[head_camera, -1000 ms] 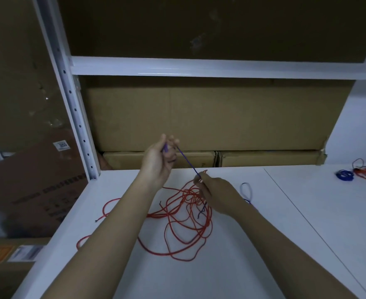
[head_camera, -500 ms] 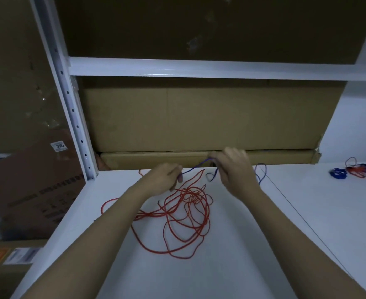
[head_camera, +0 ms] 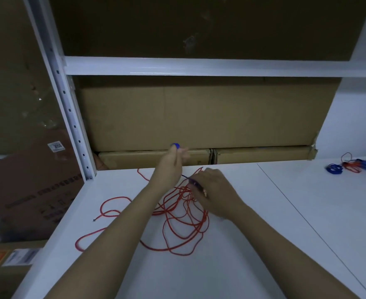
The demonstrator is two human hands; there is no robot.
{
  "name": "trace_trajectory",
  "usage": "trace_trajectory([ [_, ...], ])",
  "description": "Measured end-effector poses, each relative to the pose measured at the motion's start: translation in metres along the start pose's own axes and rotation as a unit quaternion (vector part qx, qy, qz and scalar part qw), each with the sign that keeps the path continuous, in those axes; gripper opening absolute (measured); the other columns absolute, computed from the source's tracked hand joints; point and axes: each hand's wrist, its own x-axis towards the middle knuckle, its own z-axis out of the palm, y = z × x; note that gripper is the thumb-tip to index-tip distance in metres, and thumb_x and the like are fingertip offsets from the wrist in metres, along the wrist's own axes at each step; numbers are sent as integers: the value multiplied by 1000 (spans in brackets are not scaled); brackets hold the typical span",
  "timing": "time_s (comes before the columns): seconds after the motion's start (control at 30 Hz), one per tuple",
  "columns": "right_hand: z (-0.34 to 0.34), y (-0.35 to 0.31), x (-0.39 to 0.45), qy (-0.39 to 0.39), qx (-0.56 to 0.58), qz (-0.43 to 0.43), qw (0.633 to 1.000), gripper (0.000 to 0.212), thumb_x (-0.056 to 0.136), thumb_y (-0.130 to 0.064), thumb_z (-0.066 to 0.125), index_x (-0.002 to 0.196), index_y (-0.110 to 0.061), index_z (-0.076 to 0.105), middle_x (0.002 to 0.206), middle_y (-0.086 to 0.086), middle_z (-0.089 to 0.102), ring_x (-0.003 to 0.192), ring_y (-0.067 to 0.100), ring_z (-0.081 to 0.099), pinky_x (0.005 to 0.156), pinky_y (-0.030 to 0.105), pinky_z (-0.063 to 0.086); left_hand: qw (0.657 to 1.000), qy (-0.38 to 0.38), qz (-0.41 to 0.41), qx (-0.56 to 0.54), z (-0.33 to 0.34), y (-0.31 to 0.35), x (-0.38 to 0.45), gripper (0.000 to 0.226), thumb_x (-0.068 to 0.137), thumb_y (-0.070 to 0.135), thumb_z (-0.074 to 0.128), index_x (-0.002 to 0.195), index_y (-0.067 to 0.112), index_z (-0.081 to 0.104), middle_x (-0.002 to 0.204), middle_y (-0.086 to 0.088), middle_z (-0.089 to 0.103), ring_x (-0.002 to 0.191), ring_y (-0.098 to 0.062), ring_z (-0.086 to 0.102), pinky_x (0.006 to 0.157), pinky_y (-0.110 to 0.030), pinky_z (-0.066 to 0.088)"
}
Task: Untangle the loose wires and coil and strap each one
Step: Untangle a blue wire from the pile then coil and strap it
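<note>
Left hand [head_camera: 173,167] pinches the blue wire [head_camera: 175,145] coil at frame centre. Right hand [head_camera: 212,190] grips its tail (over the red wire [head_camera: 177,212]); wind evenly, keeping tension.

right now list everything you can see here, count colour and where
red wire: one, red, loose tangle on the white shelf under both arms
blue wire: one, blue, small coil at left fingertips, strand running to the right hand
coiled wires: several, blue and red, far right of shelf
shelf: one, white, with upright post at left
cardboard boxes: several, brown, behind and left of shelf
left hand: raised, holds the blue coil
right hand: low over the tangle, pinches the blue strand
</note>
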Motion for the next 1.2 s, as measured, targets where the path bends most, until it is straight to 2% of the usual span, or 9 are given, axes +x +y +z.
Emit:
trace_trajectory([
  [0.1,-9,19,3,38,74,90,992,12,88,-24,66,98,-17,61,76,-11,53,72,5,43,70,22,32,955,-120,56,264,-6,-12,-9,27,103,18,34,103,3,56,93,-14,65,85,-29,61,73,-37,48],
  [0.27,-9,29,7,30,181,137,973,8,94,-20,58,88,-24,61,81,-7,55,81,6,40,72,10,29,966,-168,24,196,-13,-4,-15,40,102,39,33,74,21,55,74,1,60,68,-11,54,64,-26,41],
  [0.4,-6,32,11,21,145,154,977,20,98,-17,52,92,-14,71,83,4,61,84,19,48,70,17,31,951,-197,17,236,-15,-8,-13,38,102,35,40,83,10,61,81,-6,63,69,-13,54,63,-28,41],
  [0.53,2,46,8,39,22,189,981,24,99,-20,48,98,-7,68,95,10,66,88,26,58,67,29,36,936,-137,56,320,-20,-14,-9,31,101,27,43,91,3,59,90,-14,66,78,-25,61,67,-35,49],
  [0.7,-5,82,-6,63,-107,300,946,25,100,-24,43,92,-11,63,90,7,63,89,27,55,60,30,32,914,44,-1,404,-48,-32,5,21,102,20,35,100,6,51,86,-17,64,78,-36,62,55,-32,34],
  [0.8,-7,98,-10,-10,-212,348,913,28,101,-27,39,104,-17,64,100,5,66,104,27,53,85,35,39,925,123,-32,359,-60,-33,13,24,103,23,34,89,7,44,79,-18,59,75,-39,61,55,-33,31],
  [0.87,-5,102,-11,-60,-263,363,892,32,102,-32,34,115,-24,62,112,1,63,117,25,46,108,42,27,920,171,-40,350,-64,-31,17,24,102,21,35,86,6,43,81,-21,60,77,-40,60,56,-33,33],
  [1.03,-13,124,-40,-198,-319,428,822,39,101,-38,31,134,-28,49,132,1,47,127,26,34,102,38,31,910,281,-103,287,-100,-33,25,27,102,16,34,93,-2,52,88,-26,61,82,-42,60,61,-36,35],
  [1.2,-5,93,-10,-119,-241,307,913,35,98,-25,38,129,-26,54,130,4,50,122,28,39,102,38,32,948,164,-24,272,-80,-6,29,38,103,27,34,93,0,58,82,-20,62,78,-38,58,66,-41,45],
])
